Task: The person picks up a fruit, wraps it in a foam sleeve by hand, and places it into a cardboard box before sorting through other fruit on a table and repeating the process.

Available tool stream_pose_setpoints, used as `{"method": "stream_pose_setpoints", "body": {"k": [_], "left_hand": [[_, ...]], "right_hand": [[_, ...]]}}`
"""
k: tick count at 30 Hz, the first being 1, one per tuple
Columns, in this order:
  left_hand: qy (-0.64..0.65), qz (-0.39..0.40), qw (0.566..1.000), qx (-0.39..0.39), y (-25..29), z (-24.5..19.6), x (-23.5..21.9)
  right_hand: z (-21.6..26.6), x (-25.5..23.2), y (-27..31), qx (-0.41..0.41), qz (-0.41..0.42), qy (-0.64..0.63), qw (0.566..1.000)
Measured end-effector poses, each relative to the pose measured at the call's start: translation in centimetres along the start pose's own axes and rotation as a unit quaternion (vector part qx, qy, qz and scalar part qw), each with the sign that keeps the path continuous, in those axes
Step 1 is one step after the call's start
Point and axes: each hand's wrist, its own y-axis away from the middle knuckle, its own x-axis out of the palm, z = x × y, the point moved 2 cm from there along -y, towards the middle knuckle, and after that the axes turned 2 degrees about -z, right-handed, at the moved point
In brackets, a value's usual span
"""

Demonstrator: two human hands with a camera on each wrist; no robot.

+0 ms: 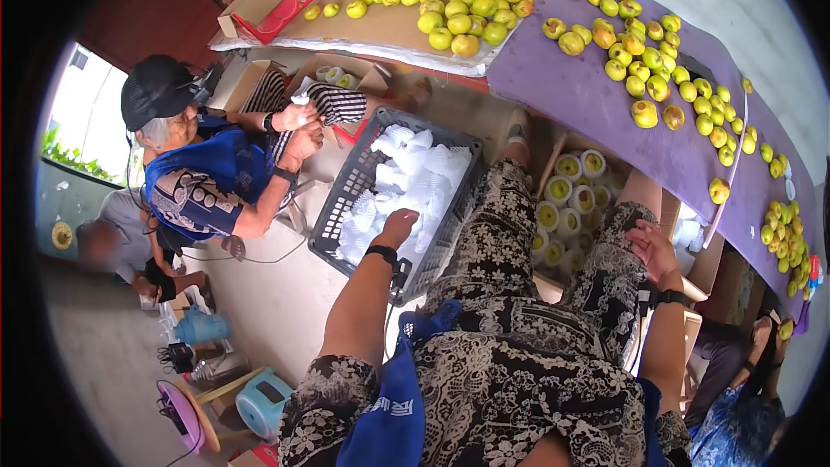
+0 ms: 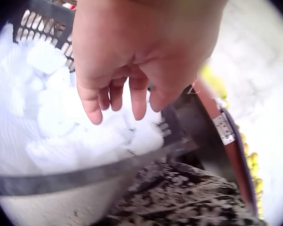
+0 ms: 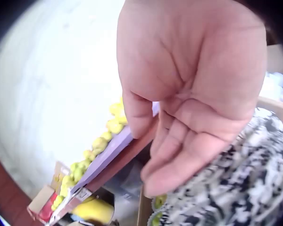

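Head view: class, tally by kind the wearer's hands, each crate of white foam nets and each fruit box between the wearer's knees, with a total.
Left hand and right hand: 2
Crate: 1
Fruit box: 1
Total: 4

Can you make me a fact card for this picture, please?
Left grip: above white foam nets, holding nothing visible
Right grip: near patterned trousers, holding nothing visible
Crate: black, contains the nets
Cardboard box: between the legs, netted fruit inside
Purple table: loose yellow-green fruit on top
Person in black cap: left of crate
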Motion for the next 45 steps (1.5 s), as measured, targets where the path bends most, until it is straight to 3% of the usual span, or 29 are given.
{"method": "stream_pose_setpoints", "body": {"k": [2,3,5,8,9,13,14,15,16,17,19,20,21,22,23,25,27,28,29,31,33,35,38,40,41,42,44,45], "left_hand": [[-0.192,0.028,0.980,0.054,0.1,0.5,-0.2],[-0.191,0.030,0.979,0.056,-0.3,1.2,0.3],[-0.314,0.025,0.940,0.129,-1.1,1.9,1.4],[-0.382,0.078,0.912,0.130,-1.6,0.5,2.3],[-0.438,0.111,0.867,0.208,-3.6,3.4,2.5],[-0.416,0.135,0.860,0.262,-5.0,4.9,2.3],[-0.339,0.125,0.905,0.225,-6.5,6.8,2.1],[-0.413,0.154,0.876,0.195,-6.1,5.6,1.8],[-0.456,0.149,0.849,0.222,-5.9,5.4,1.3],[-0.274,0.069,0.951,0.129,-7.2,7.6,1.0],[-0.139,-0.103,0.976,0.130,-8.4,10.6,0.9],[-0.273,-0.119,0.922,0.248,-9.2,10.5,-0.5],[-0.188,-0.199,0.915,0.298,-6.3,6.5,-1.1],[-0.046,-0.256,0.942,0.213,-5.4,5.3,-1.4],[-0.106,-0.266,0.945,0.156,-2.7,1.4,-2.2],[-0.109,-0.326,0.927,0.147,1.6,-5.1,-2.3],[-0.100,-0.317,0.925,0.182,1.1,-6.1,-2.9],[-0.096,-0.315,0.925,0.189,1.7,-8.2,-2.5],[-0.083,-0.292,0.925,0.229,3.5,-11.5,-1.5],[-0.059,-0.248,0.917,0.307,8.0,-18.9,1.5],[-0.041,-0.171,0.924,0.339,10.2,-22.9,4.3],[0.028,-0.074,0.917,0.390,12.1,-26.2,7.3],[0.133,0.022,0.895,0.425,14.3,-28.8,11.0],[0.181,0.091,0.888,0.412,17.0,-31.3,11.5],[0.184,0.093,0.896,0.393,17.1,-31.7,11.5],[0.224,0.098,0.895,0.373,17.0,-31.7,11.7],[0.237,0.129,0.896,0.353,18.0,-32.8,11.1],[0.277,0.148,0.889,0.333,18.3,-33.3,11.2]], "right_hand": [[-1.3,-0.3,0.2,-0.060,-0.049,-0.034,0.996],[-1.2,0.2,0.5,-0.062,-0.053,-0.035,0.996],[-0.8,1.0,1.0,-0.070,-0.066,0.008,0.995],[-0.5,1.8,1.0,-0.066,-0.065,0.031,0.995],[-0.3,2.0,1.2,-0.065,-0.065,0.043,0.995],[-1.0,1.4,1.0,-0.071,-0.073,-0.004,0.995],[-1.0,1.1,1.2,-0.084,-0.062,-0.023,0.994],[-0.9,1.1,1.4,-0.085,-0.061,-0.038,0.994],[-1.5,0.5,0.9,-0.096,-0.040,-0.059,0.993],[-1.8,0.3,0.6,-0.109,-0.037,-0.058,0.992],[-1.9,0.2,0.9,-0.120,-0.034,-0.070,0.990],[-1.6,0.4,1.4,-0.116,-0.043,-0.081,0.989],[-1.3,0.6,1.6,-0.110,-0.045,-0.092,0.989],[-1.3,0.5,1.5,-0.121,-0.060,-0.097,0.986],[-1.6,0.2,1.0,-0.111,-0.062,-0.091,0.988],[-1.0,1.2,0.2,-0.109,-0.068,-0.083,0.988],[0.2,3.2,0.0,-0.089,-0.136,0.135,0.977],[1.2,4.9,0.2,-0.160,-0.123,0.225,0.953],[1.9,7.2,0.6,-0.227,-0.108,0.312,0.916],[2.7,12.4,1.1,-0.295,0.024,0.251,0.921],[3.9,17.5,3.6,-0.381,0.089,0.278,0.877],[3.7,20.3,3.9,-0.482,0.115,0.309,0.812],[4.7,21.0,6.5,-0.535,0.078,0.265,0.799],[5.4,19.7,7.0,-0.470,0.047,0.268,0.840],[5.9,18.9,8.1,-0.419,0.037,0.213,0.882],[6.0,17.8,8.3,-0.466,0.023,0.221,0.857],[5.9,16.3,8.5,-0.381,0.099,0.112,0.912],[6.2,15.7,9.0,-0.387,0.077,0.143,0.907]]}}
